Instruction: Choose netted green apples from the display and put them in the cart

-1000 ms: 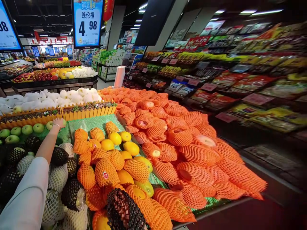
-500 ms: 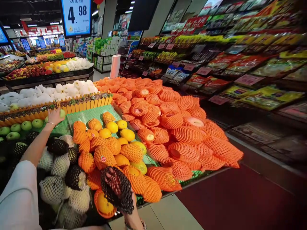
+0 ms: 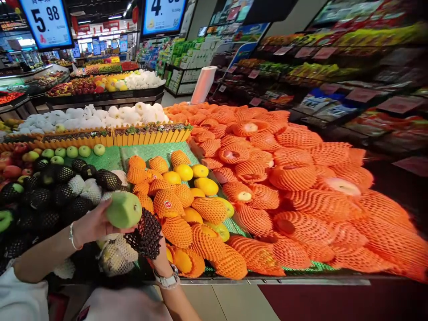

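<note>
Currently gripping apple (image 3: 123, 210) in left hand (image 3: 93, 224) near counter edge (image 3: 307, 281); cannot tell grip of right hand (image 3: 162, 255), obscured by net (image 3: 144, 234).

Black netting (image 3: 145, 234) is covering most of the right hand (image 3: 162, 252); two price screens (image 3: 163, 18) (large ones) are running off the top edge; packets (image 3: 381, 40) on the right are blurring.

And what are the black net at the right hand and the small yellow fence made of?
Black net: probably matte foam plastic, judging by its thick, soft-looking open mesh.
Yellow fence: perhaps smooth painted wood or plastic; it looks evenly coloured, with no visible grain.
</note>
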`<state>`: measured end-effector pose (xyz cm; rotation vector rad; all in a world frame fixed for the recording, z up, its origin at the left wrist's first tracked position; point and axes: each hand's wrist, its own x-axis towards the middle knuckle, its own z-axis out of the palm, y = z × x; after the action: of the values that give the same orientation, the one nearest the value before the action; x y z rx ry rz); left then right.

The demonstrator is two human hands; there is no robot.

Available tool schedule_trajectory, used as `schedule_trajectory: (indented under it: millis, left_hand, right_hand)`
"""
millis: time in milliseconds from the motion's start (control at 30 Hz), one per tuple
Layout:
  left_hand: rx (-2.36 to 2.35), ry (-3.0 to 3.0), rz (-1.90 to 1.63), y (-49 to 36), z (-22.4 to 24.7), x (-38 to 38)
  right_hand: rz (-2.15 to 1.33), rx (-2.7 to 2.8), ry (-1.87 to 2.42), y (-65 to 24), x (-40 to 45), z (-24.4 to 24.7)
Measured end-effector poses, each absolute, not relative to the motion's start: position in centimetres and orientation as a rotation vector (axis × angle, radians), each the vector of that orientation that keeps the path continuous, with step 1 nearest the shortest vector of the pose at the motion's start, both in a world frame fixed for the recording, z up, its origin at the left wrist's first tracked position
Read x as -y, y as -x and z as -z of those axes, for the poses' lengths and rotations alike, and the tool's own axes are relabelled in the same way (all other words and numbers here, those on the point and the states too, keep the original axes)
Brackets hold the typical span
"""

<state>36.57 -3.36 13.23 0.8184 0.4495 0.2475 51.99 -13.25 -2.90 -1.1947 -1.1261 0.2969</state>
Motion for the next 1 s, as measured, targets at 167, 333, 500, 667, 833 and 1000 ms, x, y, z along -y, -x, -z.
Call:
schedule_trajectory:
  millis: [167,333,500,667,833,1000]
  left_hand:
    - [-0.621,-0.881,-0.461,-33.6,-11.4,5.1]
    - [-0.586,-0.876,-0.548,-32.2,-11.5,7.3]
    - [-0.614,-0.844,-0.655,-31.7,-10.9,8.7]
    - [-0.598,-0.939,-0.738,-31.1,-9.3,9.4]
    - [-0.549,-1.110,-0.819,-30.3,-7.8,9.7]
    - [-0.651,-1.067,-0.913,-30.1,-7.3,10.8]
  right_hand:
    - [-0.375,0.998,1.070,-49.9,13.4,2.8]
    - [-0.466,0.928,1.016,-47.7,13.9,2.8]
    - [-0.541,0.995,0.974,-46.8,14.4,1.7]
    - [-0.538,1.211,1.013,-46.9,14.5,-0.6]
    - [-0.387,1.588,1.026,-47.4,14.3,-3.7]
    - [-0.396,1.855,1.031,-46.9,14.0,-6.3]
